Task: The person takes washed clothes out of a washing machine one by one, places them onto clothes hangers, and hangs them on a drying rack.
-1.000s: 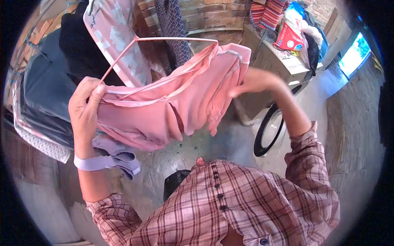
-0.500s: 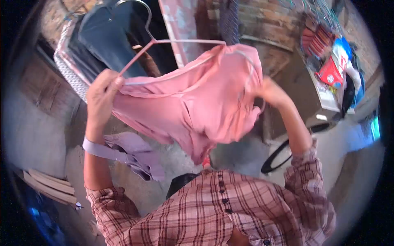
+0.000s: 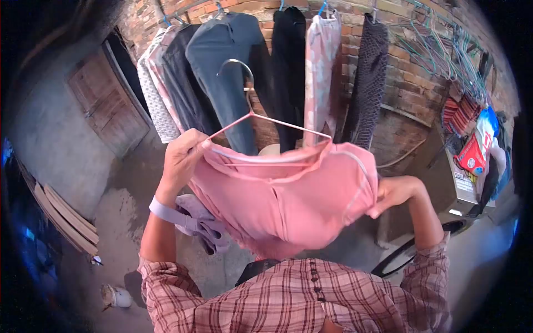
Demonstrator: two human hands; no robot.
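A pink top [image 3: 288, 208] hangs in front of me on a pink wire hanger [image 3: 251, 114] with a bare metal hook pointing up. My left hand [image 3: 182, 161] is closed on the hanger's left shoulder together with the edge of the top. At the opposite side, my right hand [image 3: 398, 193] pinches the top's side edge. The neckline sags open, and the hanger's lower bar shows through it. Looped over my left forearm by its strap is a lavender garment [image 3: 214, 236], partly behind my arm.
Beyond the top, trousers [image 3: 227, 72] and patterned clothes [image 3: 322, 72] hang along a brick wall. Many empty hangers [image 3: 438, 47] cluster at upper right, above a red bag [image 3: 472, 155]. A wooden door [image 3: 105, 100] stands left, planks [image 3: 66, 216] lie below, and a bucket [image 3: 116, 296] sits lower left.
The view has tilted up, showing more of the hanging clothes. My right hand has moved down the top's side, and the top is spread flatter. My left hand keeps its hold.
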